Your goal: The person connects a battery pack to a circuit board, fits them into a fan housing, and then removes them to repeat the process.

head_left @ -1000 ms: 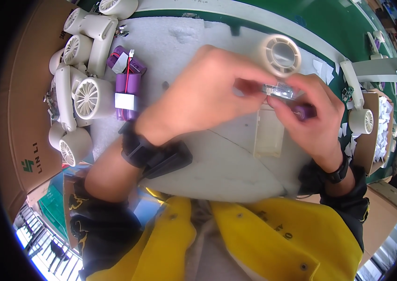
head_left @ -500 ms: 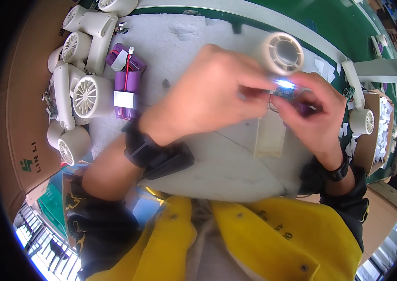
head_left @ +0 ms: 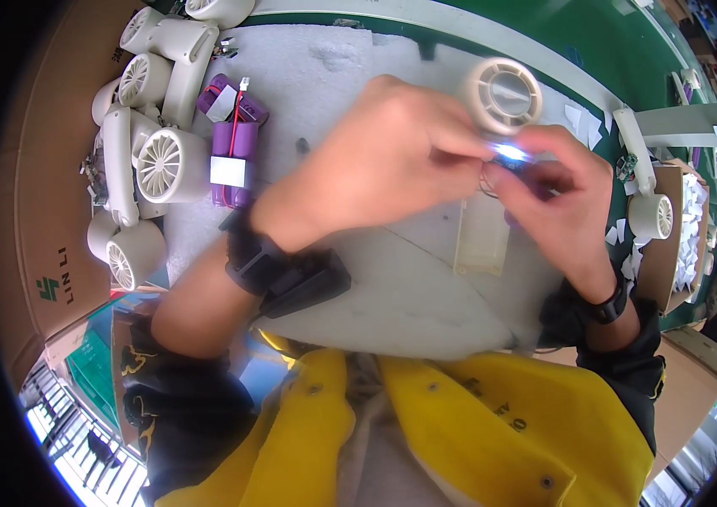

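Between my hands a small circuit board [head_left: 511,155] glows with a bright bluish-white light. My right hand [head_left: 568,203] pinches the board between thumb and fingers. The fingertips of my left hand [head_left: 405,160] are pressed together at the board's left edge; motion blur hides their exact hold. A thin wire loops just below them. Right beyond the fingertips is a cream round fan head [head_left: 509,95] with a grille. Below the hands lies a pale open handle shell [head_left: 478,241]. Something purple shows partly behind my right hand.
White handheld fan bodies [head_left: 162,165] are piled at the left, beside purple battery packs [head_left: 232,148] with red wires. Another fan body [head_left: 648,211] lies at the right, next to a carton [head_left: 667,253] of white paper pieces. A tall cardboard sheet [head_left: 37,211] borders the left side.
Both hands, with the lit board and fan head, have shifted slightly left in view. The hold looks the same. The light stays on.
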`<state>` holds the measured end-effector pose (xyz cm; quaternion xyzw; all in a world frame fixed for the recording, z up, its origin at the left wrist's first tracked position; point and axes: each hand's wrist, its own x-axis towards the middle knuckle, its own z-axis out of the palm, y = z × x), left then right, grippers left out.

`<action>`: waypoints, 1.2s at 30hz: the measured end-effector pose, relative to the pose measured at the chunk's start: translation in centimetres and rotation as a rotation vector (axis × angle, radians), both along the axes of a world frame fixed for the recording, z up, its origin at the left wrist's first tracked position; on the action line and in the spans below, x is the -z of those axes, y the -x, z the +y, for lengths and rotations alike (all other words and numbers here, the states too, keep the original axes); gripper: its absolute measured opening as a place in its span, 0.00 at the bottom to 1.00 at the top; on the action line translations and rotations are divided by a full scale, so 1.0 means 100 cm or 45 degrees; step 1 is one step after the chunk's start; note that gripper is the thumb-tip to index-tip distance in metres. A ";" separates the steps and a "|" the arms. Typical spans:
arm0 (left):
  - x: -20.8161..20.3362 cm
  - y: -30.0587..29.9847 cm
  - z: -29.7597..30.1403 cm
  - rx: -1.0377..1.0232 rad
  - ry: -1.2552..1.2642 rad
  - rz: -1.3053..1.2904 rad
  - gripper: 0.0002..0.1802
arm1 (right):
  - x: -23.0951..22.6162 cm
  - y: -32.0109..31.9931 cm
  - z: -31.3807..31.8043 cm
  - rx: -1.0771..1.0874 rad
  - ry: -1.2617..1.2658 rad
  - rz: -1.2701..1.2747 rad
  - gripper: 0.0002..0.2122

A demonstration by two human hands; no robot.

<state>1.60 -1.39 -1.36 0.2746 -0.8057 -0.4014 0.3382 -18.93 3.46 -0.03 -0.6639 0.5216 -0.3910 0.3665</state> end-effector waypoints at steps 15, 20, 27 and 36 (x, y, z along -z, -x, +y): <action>0.000 -0.001 0.001 0.062 -0.279 0.016 0.17 | -0.007 0.010 0.001 0.022 -0.368 -0.015 0.07; -0.012 0.000 0.004 0.087 -0.523 -0.144 0.17 | -0.006 0.013 -0.001 -0.153 -0.080 0.172 0.06; -0.009 -0.001 0.003 0.120 -0.636 -0.045 0.16 | -0.007 0.006 0.004 -0.083 0.032 0.268 0.08; 0.002 -0.002 0.000 0.166 -0.613 0.099 0.13 | 0.000 0.007 0.002 -0.095 0.318 0.341 0.08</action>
